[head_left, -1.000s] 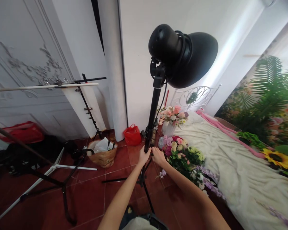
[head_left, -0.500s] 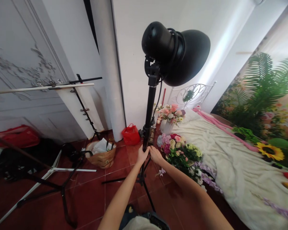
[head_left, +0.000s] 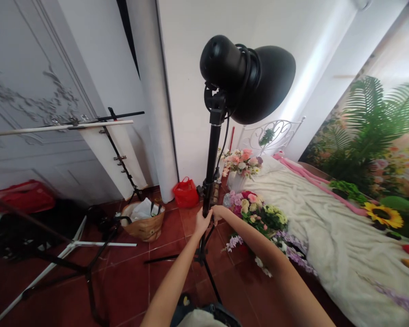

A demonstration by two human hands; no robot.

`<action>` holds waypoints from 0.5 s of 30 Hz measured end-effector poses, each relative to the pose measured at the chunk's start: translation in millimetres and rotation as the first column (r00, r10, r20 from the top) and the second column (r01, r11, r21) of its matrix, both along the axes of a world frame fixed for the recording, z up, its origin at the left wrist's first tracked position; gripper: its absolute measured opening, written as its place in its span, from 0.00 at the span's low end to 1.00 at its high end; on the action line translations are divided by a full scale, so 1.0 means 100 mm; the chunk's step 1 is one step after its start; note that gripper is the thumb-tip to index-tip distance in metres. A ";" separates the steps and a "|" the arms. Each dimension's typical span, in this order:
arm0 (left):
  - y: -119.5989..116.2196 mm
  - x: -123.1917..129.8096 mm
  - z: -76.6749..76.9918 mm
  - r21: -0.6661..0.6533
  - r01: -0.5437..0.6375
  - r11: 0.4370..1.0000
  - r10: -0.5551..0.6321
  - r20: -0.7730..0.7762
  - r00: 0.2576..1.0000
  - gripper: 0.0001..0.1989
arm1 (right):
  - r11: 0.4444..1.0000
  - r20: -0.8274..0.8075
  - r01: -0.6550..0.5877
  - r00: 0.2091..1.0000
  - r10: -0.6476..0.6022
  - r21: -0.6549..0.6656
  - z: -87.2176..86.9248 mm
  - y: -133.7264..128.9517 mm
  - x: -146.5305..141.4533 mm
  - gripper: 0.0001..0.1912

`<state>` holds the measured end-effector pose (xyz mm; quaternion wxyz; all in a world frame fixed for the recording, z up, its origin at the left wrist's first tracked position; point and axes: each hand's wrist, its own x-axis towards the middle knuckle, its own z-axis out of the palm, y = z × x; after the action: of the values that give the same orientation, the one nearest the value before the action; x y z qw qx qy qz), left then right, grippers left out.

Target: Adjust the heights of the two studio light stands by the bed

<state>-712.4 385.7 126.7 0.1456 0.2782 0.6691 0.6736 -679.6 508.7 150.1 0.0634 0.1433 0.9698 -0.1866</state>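
A black studio light (head_left: 266,84) with a bowl-shaped reflector tops an upright black light stand (head_left: 213,152). Its cable is looped around the lamp housing and hangs along the pole. My left hand (head_left: 202,222) is wrapped round the lower part of the pole. Against the pole's right side, at the same height, my right hand (head_left: 219,213) is closed with its fingers curled downward. The exact part of the stand under those fingers is hidden. Below both hands, the tripod legs spread over the red tile floor.
Bouquets of artificial flowers (head_left: 255,209) lie right of the stand, beside a bed with a cream blanket (head_left: 313,204). A red bag (head_left: 186,193) and a woven basket (head_left: 145,222) sit on the floor to the left. Another stand's legs (head_left: 88,268) spread at lower left.
My right hand has turned at the wrist, its fingers now curling down beside the pole, and its forearm has shifted. The lamp appears slightly lower; my left hand keeps its grip.
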 end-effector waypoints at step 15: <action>0.06 -0.01 0.05 -0.009 -0.073 0.997 0.074 0.080 0.994 0.15 | 0.978 -0.517 0.196 0.831 -0.204 -0.070 -0.84 -0.74 0.99 0.47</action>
<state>-713.3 391.8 132.1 0.1483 0.2257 0.6743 0.6873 -580.9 434.7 66.6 -0.2205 0.1875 0.9289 -0.2310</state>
